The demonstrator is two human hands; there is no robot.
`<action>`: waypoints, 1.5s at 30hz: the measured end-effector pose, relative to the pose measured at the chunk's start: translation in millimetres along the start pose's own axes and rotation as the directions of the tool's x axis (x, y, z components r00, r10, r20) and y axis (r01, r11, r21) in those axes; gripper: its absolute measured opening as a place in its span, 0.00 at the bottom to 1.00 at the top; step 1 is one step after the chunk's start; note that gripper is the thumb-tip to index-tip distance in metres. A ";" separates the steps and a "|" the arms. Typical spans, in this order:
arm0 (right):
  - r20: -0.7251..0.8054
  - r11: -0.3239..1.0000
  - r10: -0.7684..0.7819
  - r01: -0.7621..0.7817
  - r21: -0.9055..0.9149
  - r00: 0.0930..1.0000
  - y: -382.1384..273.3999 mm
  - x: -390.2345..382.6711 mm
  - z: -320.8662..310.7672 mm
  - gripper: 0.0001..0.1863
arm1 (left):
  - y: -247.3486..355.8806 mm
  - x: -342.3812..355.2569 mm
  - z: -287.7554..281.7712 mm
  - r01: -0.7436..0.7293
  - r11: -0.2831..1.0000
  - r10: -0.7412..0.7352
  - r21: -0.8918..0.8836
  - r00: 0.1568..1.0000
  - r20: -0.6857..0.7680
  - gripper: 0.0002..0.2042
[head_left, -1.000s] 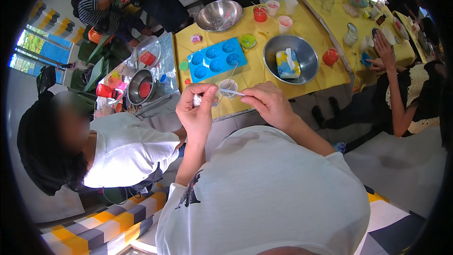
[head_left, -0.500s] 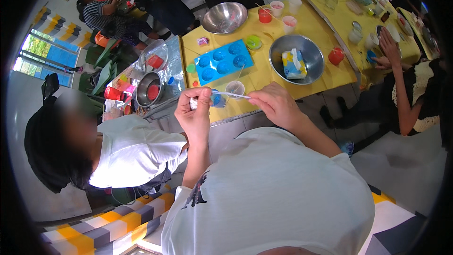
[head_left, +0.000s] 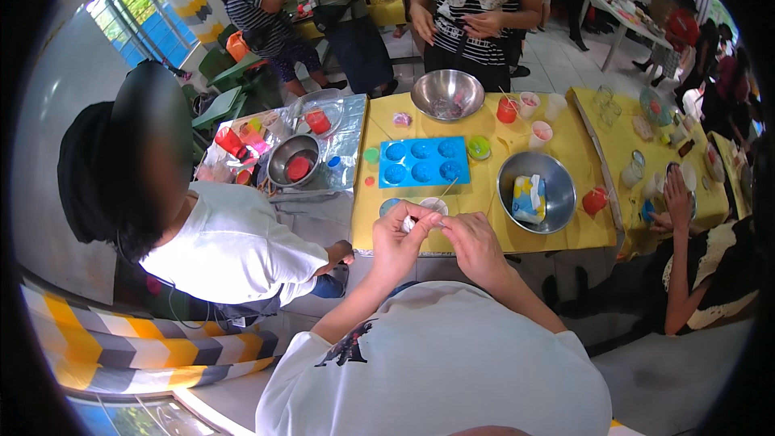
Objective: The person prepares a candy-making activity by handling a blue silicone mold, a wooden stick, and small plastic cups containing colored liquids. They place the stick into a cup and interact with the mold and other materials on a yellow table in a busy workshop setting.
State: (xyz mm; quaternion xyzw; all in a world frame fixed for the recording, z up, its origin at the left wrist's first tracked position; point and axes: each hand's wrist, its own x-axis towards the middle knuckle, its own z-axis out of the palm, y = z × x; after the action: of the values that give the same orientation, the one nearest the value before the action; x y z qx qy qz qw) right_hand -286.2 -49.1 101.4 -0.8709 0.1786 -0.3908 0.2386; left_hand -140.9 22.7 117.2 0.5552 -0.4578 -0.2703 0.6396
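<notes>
My left hand is closed with its thumb and fingers pinched, a small white wad showing among the fingers. Close beside it, my right hand pinches the end of a thin white strand, most of which the fingers hide. Both hands are above the front edge of the yellow-covered table. Just beyond them stands a clear cup with a stick in it. Behind it lies a blue mould with several round, patterned cavities.
At the right, a steel bowl holds a tissue pack. Another steel bowl stands farther back, near cups and a red container. A person in white stands close at my left; someone works at the table to the right.
My hands have drawn together; the white strand stretched between them earlier is now mostly hidden. The view has tilted up and turned, showing more of the room.
</notes>
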 end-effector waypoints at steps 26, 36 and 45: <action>0.451 0.487 0.373 -0.585 0.648 0.811 16.0 1.0 12.4 0.11 | 9.8 14.1 -51.4 -0.013 0.985 0.005 -0.173 0.999 -0.045 0.05; 0.220 0.930 0.267 -0.311 0.198 0.938 -2.3 33.5 37.9 0.07 | 5.4 19.0 -86.9 -0.003 0.978 -0.032 -0.208 0.986 -0.163 0.06; 0.085 0.935 0.256 -0.269 0.231 0.963 2.5 39.5 63.9 0.04 | -15.6 25.8 -111.4 0.110 0.939 -0.176 -0.325 0.968 -0.181 0.07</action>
State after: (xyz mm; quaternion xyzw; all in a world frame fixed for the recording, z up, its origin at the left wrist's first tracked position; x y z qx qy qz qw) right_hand -212.7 -53.2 86.4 -0.8141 0.2381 -0.3507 0.3970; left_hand -28.5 48.5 113.7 0.5039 -0.2982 -0.3262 0.7421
